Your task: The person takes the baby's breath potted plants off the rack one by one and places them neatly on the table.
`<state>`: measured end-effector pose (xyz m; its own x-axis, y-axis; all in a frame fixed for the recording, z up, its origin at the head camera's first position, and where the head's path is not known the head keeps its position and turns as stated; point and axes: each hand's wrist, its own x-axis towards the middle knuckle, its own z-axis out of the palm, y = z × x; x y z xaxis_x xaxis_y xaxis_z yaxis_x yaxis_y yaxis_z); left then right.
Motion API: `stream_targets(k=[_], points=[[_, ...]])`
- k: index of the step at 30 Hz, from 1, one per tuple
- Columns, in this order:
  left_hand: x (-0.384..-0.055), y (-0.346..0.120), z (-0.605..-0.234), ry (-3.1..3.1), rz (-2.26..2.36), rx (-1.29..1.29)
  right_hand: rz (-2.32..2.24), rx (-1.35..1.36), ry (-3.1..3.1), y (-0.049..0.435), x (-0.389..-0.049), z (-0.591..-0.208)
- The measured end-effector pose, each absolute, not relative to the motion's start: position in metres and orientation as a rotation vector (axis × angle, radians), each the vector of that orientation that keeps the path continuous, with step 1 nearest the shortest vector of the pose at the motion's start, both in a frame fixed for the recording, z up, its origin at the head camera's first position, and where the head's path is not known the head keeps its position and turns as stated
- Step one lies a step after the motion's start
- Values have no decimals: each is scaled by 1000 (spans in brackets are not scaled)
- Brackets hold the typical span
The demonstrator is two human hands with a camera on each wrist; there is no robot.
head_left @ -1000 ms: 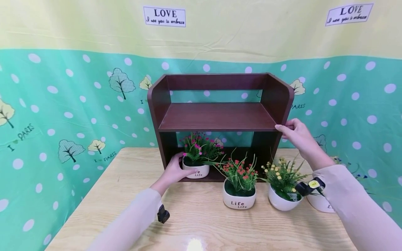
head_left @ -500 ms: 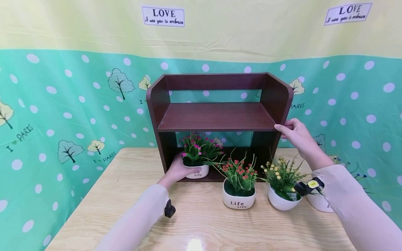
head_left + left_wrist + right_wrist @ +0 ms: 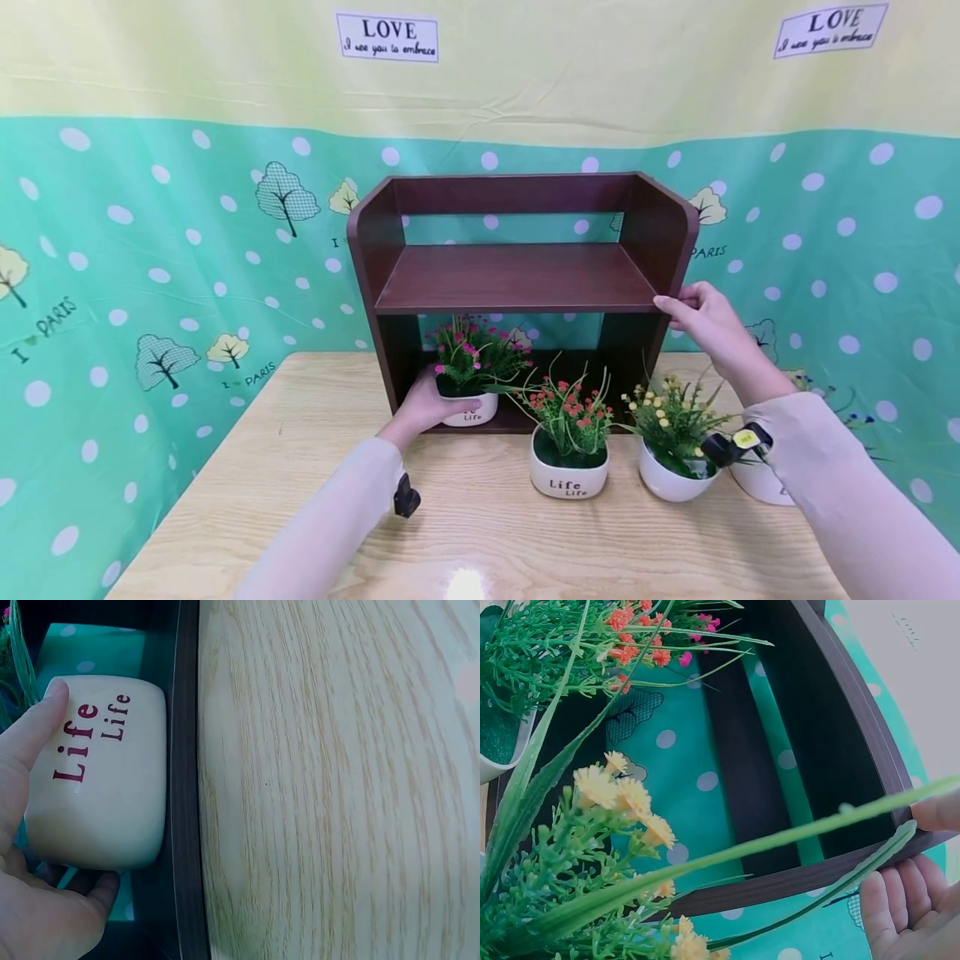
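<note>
My left hand (image 3: 424, 407) grips a white oval pot (image 3: 482, 408) of pink flowers, which stands in the lower left compartment of a dark brown two-tier shelf (image 3: 517, 275). In the left wrist view the thumb lies along the pot's lettered front (image 3: 112, 787), and the other fingers bend under its near end. My right hand (image 3: 708, 327) holds the right side panel of the shelf at the middle board's height. In the right wrist view, thumb and fingers (image 3: 892, 896) sit on either side of that panel, partly behind a green leaf.
In front of the shelf stands a white pot of red flowers (image 3: 570, 482). Right of it are a pot of yellow flowers (image 3: 675, 477) and a partly hidden pot of blue flowers (image 3: 761, 483), beneath my right forearm. A patterned curtain (image 3: 187, 275) hangs behind the wooden table (image 3: 315, 417).
My left wrist and forearm have shifted a little to the right, while the hand stays on the pink flower pot. The right hand keeps its hold on the shelf.
</note>
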<state>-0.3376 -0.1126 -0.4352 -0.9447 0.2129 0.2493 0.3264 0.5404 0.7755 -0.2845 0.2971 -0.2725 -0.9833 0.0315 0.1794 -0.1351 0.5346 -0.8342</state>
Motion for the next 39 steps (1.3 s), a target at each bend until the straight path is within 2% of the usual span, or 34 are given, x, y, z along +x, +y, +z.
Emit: stream_targets(k=[39], points=[[-310,-126,-425,-2639,-1388,-492,1446,94,-2575,296,-282,-272]])
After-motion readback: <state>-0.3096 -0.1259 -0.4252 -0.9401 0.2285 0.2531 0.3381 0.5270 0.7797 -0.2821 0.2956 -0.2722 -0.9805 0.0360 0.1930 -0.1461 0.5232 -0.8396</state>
